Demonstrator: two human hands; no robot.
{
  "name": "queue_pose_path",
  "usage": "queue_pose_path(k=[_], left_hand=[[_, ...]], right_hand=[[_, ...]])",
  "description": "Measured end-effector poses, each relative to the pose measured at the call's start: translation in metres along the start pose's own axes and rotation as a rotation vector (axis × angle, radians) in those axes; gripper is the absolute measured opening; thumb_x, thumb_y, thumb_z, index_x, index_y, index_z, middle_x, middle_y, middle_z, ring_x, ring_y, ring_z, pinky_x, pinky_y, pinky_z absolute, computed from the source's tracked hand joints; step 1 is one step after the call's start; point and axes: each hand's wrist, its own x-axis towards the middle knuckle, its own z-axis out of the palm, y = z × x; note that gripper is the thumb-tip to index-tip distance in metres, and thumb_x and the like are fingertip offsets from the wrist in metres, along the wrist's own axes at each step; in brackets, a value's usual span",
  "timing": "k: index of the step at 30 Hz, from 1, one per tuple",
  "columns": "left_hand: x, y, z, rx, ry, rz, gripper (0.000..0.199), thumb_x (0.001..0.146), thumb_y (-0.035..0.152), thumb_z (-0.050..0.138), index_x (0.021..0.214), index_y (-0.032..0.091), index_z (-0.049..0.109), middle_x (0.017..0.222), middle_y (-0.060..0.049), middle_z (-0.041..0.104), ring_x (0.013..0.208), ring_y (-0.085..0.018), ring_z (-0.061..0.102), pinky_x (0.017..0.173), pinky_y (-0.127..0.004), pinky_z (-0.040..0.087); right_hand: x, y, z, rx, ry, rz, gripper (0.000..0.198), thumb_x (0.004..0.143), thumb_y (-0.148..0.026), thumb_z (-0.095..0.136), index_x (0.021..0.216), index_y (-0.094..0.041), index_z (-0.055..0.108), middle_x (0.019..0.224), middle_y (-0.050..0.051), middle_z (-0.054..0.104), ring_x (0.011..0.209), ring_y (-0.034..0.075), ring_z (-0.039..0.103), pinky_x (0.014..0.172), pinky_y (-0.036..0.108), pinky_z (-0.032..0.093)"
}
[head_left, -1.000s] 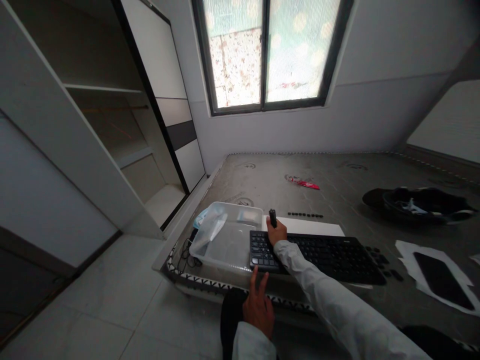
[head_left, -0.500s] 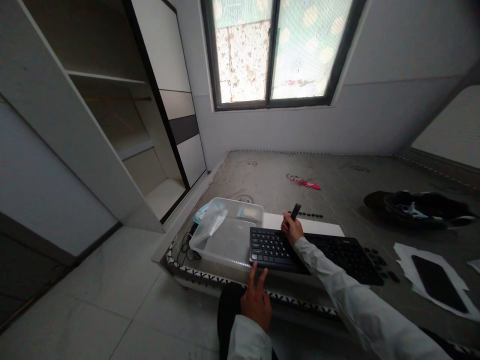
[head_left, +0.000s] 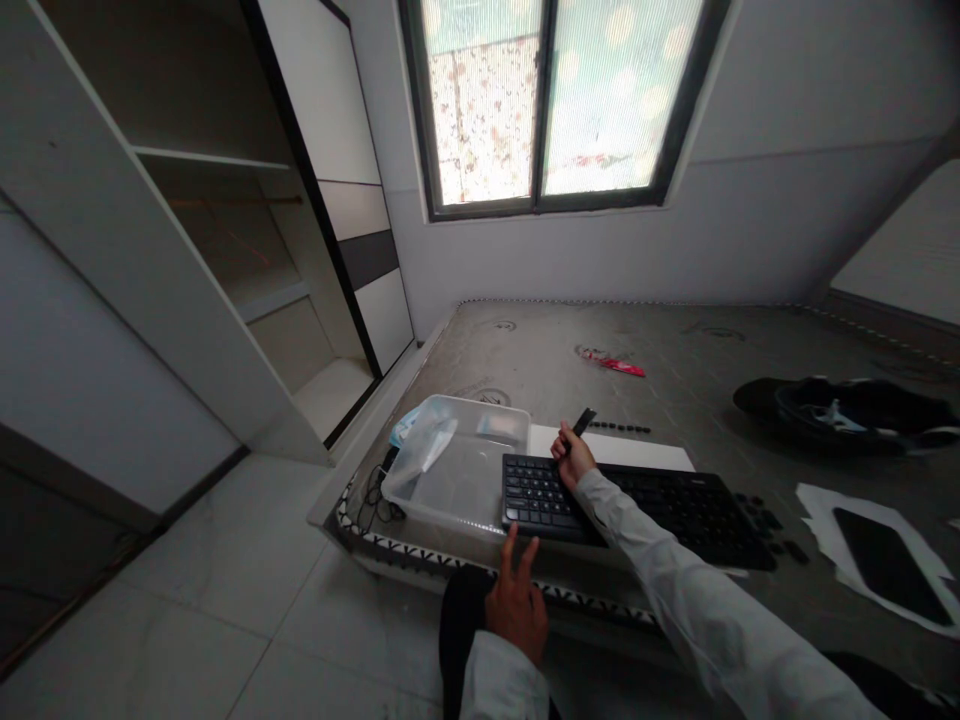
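Here is the right hand [head_left: 576, 458] over the left half of the black keyboard [head_left: 679, 508], fingers closed round a slim black tool [head_left: 583, 422] whose upper end pokes out above the fist; what its lower end touches is hidden. The keyboard lies along the near edge of the mattress [head_left: 525, 340], a little in from the near left corner, and that closeness is the worry: a hard push toward the body could tip it over the edge. The left hand [head_left: 519, 610] looks loosely spread, nothing visible in it, index fingertip right at the keyboard's front rim; whether it presses cannot be told, and a light touch might let the keyboard skid. Watch the loose black pieces [head_left: 761, 518] by its right end, because a sideways shove could scatter them into the mattress's folds. Beyond the white board [head_left: 652, 453], a neat row of small black pieces [head_left: 619, 427] sits near the right hand's reach, so a careless knuckle could break the line. Left of the keyboard, the clear box [head_left: 454, 482] stands near that left corner, and a bump from the keyboard could nudge it outward.
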Motion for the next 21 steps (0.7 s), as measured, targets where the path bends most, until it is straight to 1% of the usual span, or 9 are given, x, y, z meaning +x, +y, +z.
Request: queue_pose_path(k=[6, 10, 13, 17, 21], left_hand=[[0.000, -0.002, 0.000, -0.021, -0.020, 0.005, 0.071, 0.075, 0.000, 0.041, 0.136, 0.035, 0.040, 0.155, 0.002, 0.019, 0.124, -0.014, 0.048, 0.095, -0.026, 0.046], [0.001, -0.001, -0.001, -0.007, -0.033, -0.012, 0.071, 0.075, 0.000, 0.041, 0.137, 0.036, 0.039, 0.155, 0.002, 0.018, 0.120, -0.014, 0.051, 0.090, -0.025, 0.048], [0.001, 0.000, -0.002, -0.012, -0.031, -0.009, 0.070, 0.076, 0.000, 0.040, 0.136, 0.036, 0.040, 0.155, 0.003, 0.018, 0.120, -0.015, 0.051, 0.091, -0.026, 0.048], [0.001, 0.000, -0.003, -0.017, -0.056, -0.021, 0.070, 0.076, 0.001, 0.041, 0.136, 0.035, 0.040, 0.155, 0.002, 0.019, 0.122, -0.015, 0.050, 0.094, -0.027, 0.046], [0.001, -0.001, -0.002, -0.017, -0.064, -0.020, 0.070, 0.075, 0.001, 0.041, 0.137, 0.035, 0.039, 0.155, 0.002, 0.018, 0.123, -0.016, 0.049, 0.094, -0.027, 0.046]], right_hand=[[0.000, 0.002, 0.004, 0.011, 0.030, -0.034, 0.051, 0.062, -0.058, 0.074, 0.059, -0.022, 0.037, 0.048, -0.009, 0.032, 0.039, 0.005, 0.028, 0.036, 0.023, 0.023], [-0.003, 0.005, 0.010, -0.046, 0.026, -0.006, 0.052, 0.057, -0.056, 0.077, 0.061, -0.023, 0.037, 0.046, -0.010, 0.033, 0.039, 0.006, 0.029, 0.035, 0.022, 0.023], [-0.005, 0.007, 0.014, -0.094, 0.019, 0.004, 0.050, 0.056, -0.054, 0.078, 0.063, -0.023, 0.039, 0.044, -0.010, 0.035, 0.039, 0.006, 0.030, 0.035, 0.022, 0.023], [-0.003, 0.007, 0.015, -0.044, 0.041, 0.003, 0.051, 0.056, -0.052, 0.079, 0.063, -0.023, 0.038, 0.045, -0.011, 0.034, 0.037, 0.004, 0.030, 0.033, 0.020, 0.022], [0.000, 0.009, 0.010, 0.003, 0.019, -0.024, 0.052, 0.057, -0.053, 0.078, 0.062, -0.022, 0.036, 0.045, -0.012, 0.030, 0.035, 0.003, 0.026, 0.032, 0.019, 0.019]])
